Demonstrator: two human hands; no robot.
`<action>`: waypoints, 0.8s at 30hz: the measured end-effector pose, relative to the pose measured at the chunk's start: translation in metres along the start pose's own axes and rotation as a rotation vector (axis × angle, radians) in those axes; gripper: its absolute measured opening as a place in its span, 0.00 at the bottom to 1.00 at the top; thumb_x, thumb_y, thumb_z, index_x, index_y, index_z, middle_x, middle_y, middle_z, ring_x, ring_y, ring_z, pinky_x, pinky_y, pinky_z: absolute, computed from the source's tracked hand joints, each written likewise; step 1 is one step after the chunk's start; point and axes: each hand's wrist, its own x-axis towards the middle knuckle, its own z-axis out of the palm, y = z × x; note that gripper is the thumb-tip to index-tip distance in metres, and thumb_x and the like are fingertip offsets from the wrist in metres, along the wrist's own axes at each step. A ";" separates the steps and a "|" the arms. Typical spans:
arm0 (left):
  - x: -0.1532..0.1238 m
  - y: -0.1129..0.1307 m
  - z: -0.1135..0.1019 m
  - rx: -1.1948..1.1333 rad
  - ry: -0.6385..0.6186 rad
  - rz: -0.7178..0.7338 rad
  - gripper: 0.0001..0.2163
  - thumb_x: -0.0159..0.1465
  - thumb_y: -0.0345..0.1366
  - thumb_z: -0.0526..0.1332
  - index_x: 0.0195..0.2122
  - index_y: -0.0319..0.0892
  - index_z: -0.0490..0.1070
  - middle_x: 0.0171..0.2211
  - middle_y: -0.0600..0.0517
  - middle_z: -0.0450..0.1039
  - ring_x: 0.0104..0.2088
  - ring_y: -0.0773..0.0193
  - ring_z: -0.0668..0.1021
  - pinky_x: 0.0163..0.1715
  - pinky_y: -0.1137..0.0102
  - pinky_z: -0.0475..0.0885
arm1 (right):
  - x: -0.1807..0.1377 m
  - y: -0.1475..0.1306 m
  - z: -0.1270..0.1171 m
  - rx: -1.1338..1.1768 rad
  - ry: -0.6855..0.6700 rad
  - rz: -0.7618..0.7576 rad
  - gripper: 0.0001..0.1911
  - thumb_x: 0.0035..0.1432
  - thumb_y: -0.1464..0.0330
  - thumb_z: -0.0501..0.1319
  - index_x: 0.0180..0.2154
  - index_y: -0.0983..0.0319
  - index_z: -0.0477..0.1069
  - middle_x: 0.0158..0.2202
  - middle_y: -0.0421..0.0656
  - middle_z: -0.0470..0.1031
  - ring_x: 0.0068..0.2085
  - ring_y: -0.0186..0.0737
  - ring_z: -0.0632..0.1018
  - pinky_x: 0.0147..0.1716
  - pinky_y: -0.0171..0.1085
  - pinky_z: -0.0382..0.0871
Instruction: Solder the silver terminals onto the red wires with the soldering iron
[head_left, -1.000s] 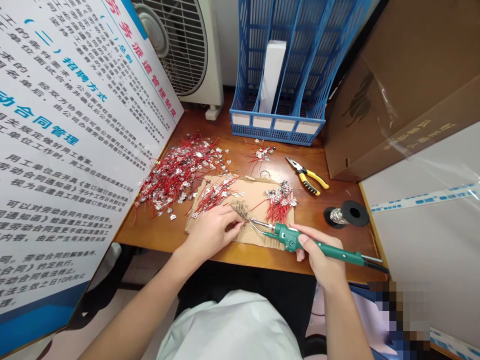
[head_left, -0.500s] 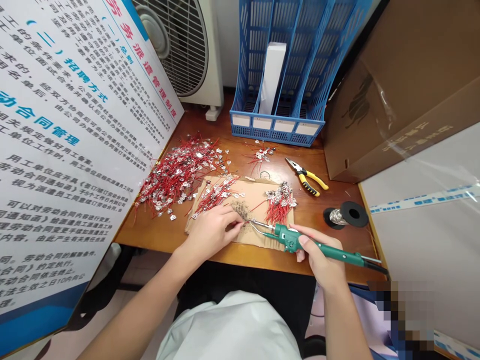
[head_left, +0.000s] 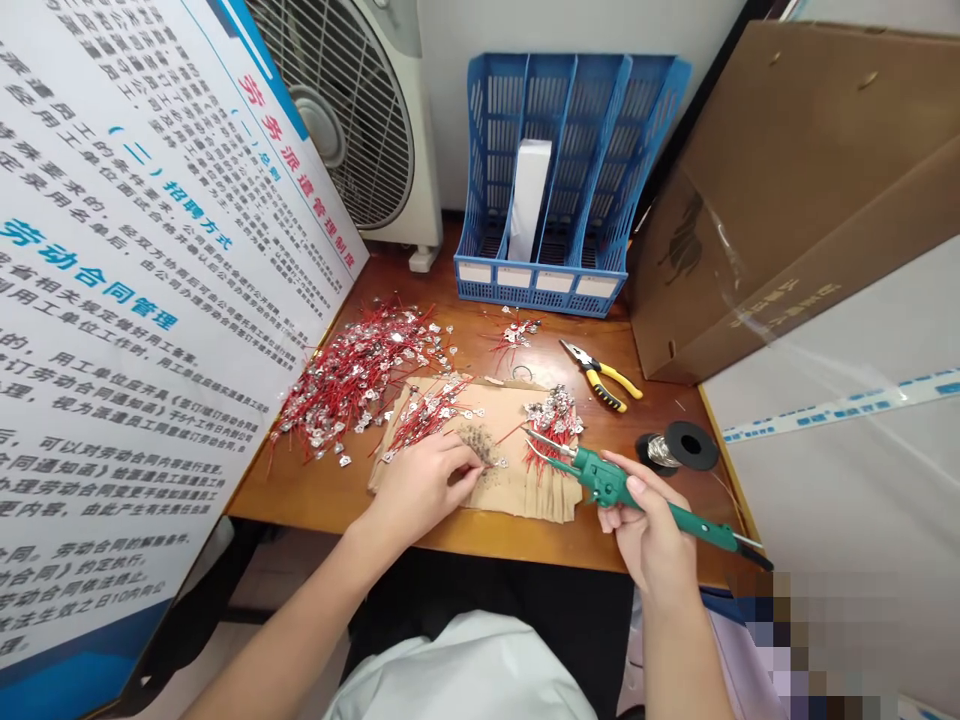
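My right hand (head_left: 649, 530) is closed round a green soldering iron (head_left: 637, 495), whose metal tip points left and sits just above a small bundle of red wires with metal tabs (head_left: 553, 425). My left hand (head_left: 424, 480) rests on a piece of brown cardboard (head_left: 517, 485), fingers pinched on a small metal-tabbed wire piece beside a speckled burnt patch (head_left: 480, 442). Another small bunch of red wires (head_left: 427, 410) lies on the cardboard just beyond that hand.
A big heap of red wires with tabs (head_left: 352, 365) covers the wooden desk (head_left: 660, 405) at left. Yellow-handled pliers (head_left: 604, 372), a solder spool (head_left: 679, 445), a blue file rack (head_left: 562, 180), a fan (head_left: 360, 110), a printed board (head_left: 135, 290) and a cardboard box (head_left: 787, 200) surround the work spot.
The soldering iron's tip has lifted off the burnt patch and swung right, toward the right-hand wire bundle. My head has tilted up a little. The left hand stays put.
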 end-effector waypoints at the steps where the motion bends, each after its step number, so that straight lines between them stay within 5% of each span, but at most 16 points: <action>1: 0.000 0.000 0.000 0.003 -0.001 0.000 0.06 0.70 0.28 0.72 0.37 0.46 0.84 0.37 0.54 0.87 0.39 0.58 0.86 0.38 0.68 0.77 | 0.000 0.000 0.001 0.010 0.004 0.003 0.13 0.68 0.62 0.71 0.50 0.59 0.91 0.27 0.42 0.78 0.23 0.37 0.73 0.22 0.38 0.69; 24: -0.001 -0.016 0.000 -0.068 -0.074 -0.089 0.07 0.74 0.35 0.73 0.44 0.53 0.93 0.32 0.51 0.82 0.37 0.57 0.83 0.36 0.68 0.73 | 0.005 -0.005 0.007 0.223 0.091 0.060 0.16 0.62 0.56 0.77 0.47 0.58 0.92 0.27 0.42 0.78 0.23 0.33 0.70 0.21 0.33 0.65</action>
